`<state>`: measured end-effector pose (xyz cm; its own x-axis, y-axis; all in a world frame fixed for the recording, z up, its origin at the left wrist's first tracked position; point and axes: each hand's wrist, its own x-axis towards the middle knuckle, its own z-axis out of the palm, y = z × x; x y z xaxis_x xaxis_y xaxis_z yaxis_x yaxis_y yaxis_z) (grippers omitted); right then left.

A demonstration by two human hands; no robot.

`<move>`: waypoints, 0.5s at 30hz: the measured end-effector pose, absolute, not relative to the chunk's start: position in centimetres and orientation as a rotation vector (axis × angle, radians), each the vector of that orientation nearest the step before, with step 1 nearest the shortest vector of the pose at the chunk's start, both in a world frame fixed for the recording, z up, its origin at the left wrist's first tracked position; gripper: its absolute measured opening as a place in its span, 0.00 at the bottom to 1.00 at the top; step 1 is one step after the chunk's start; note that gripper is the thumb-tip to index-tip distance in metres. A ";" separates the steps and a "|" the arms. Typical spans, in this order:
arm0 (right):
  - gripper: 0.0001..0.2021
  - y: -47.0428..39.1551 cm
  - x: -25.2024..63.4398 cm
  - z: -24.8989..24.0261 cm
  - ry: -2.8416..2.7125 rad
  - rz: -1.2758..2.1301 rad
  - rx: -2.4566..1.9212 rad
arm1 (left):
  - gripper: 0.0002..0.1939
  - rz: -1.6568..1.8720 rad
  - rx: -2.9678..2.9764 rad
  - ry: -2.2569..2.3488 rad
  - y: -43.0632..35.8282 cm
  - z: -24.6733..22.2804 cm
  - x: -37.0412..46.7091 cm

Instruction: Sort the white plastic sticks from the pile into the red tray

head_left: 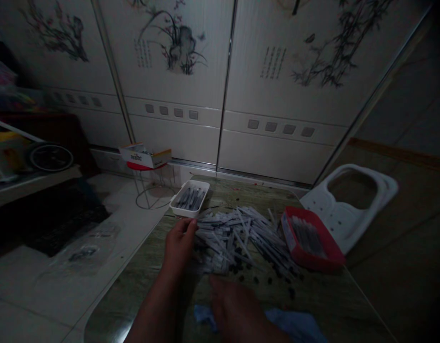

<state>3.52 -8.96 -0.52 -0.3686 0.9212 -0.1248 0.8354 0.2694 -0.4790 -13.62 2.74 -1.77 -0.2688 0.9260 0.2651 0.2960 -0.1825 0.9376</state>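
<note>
My left hand point(179, 243) is at the left edge of a loose pile of thin whitish sticks point(241, 228), some with dark parts. Its thumb and fingers are pinched together, and whatever is between them is too dark to make out. Nearer to me, my right hand point(237, 305) is slightly blurred over the front of the table, its fingers curled closed and pointing left. Anything in it is hidden. Small black pieces point(256, 280) lie scattered in front of the pile. A blue cloth point(295, 324) lies partly under my right hand.
A white tray point(173, 211) of similar sticks stands at the table's point(145, 267) far left corner. A red basket point(329, 262) with more sticks is at the right. Beyond are a white plastic chair point(387, 183), a stool bearing an open box point(141, 158), and sliding doors point(191, 90).
</note>
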 end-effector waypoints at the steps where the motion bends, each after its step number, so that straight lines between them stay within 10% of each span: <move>1: 0.25 -8.8 3.6 -0.6 -2.314 0.697 -1.694 | 0.18 1.485 1.426 1.535 2.7 -1.7 -13.6; 15: 0.07 -13.0 10.6 -3.1 -2.363 0.377 -1.457 | 0.16 1.498 1.452 1.588 2.6 -1.7 -13.8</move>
<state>10.59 -13.01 -3.14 -0.4174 0.8970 0.1455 0.8074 0.4395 -0.3937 -13.81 2.61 -1.74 -0.2952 0.9102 0.2904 0.3428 -0.1828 0.9215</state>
